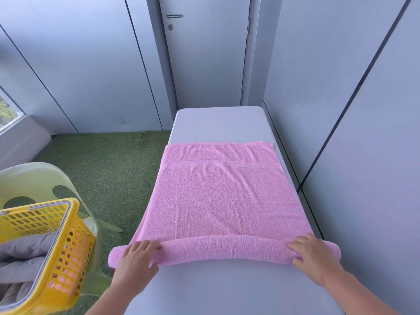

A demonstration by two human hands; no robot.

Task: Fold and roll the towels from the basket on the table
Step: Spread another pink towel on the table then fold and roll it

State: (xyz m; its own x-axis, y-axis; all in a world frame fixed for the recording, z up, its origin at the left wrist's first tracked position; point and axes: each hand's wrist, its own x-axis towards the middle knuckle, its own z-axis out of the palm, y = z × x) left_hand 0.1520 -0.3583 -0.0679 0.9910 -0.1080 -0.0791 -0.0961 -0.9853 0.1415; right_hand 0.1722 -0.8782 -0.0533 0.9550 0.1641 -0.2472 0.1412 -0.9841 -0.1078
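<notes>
A pink towel (218,192) lies spread across the grey table (218,123), its left edge hanging slightly over the side. Its near end is wound into a thick roll (223,250) running the towel's full width. My left hand (134,258) rests on the roll's left end, fingers laid over the top. My right hand (311,253) presses on the right end with fingers spread and fairly straight. A yellow perforated basket (66,242) stands at the lower left with grey towels (25,253) inside.
The basket sits on a pale green plastic chair (34,178) left of the table. Green artificial turf (106,169) covers the floor. Grey wall panels run close along the table's right side, and a grey door (204,53) stands beyond its far end.
</notes>
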